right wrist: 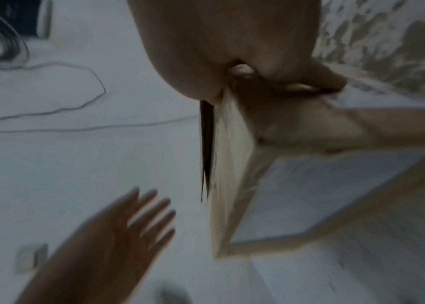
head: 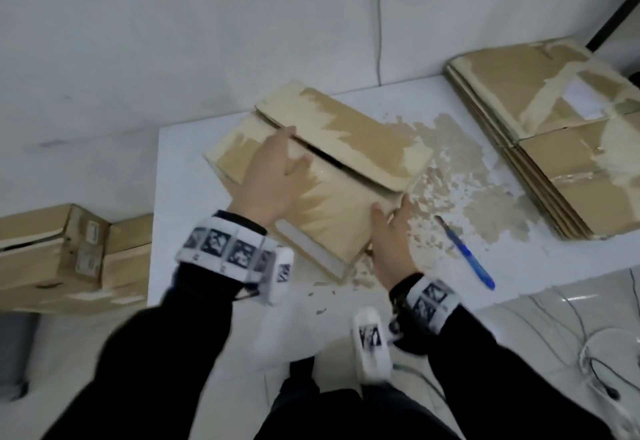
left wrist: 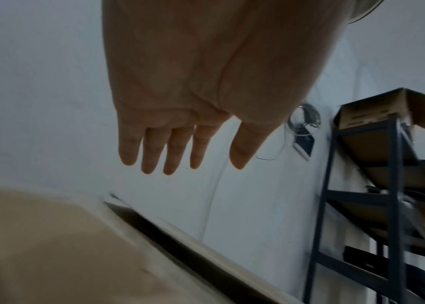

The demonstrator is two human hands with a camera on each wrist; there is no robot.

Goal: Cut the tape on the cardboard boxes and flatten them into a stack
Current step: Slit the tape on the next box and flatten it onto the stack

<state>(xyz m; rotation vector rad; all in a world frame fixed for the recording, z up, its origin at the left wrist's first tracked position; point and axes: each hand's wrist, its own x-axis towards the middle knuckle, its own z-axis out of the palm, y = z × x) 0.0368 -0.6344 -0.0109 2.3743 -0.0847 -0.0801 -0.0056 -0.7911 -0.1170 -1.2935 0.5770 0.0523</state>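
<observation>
Cardboard box looked light and floppy to us. Our left hand lay flat on top, fingers straight; right hand curled round its near corner, probably the best hold.

right hand grip on box seems blurred.

Brown box with torn, pale-scarred skin, flaps parted at a dark slit, askew near desk left edge. Flattened stack at far right corner. Blue knife between, near front edge.
</observation>
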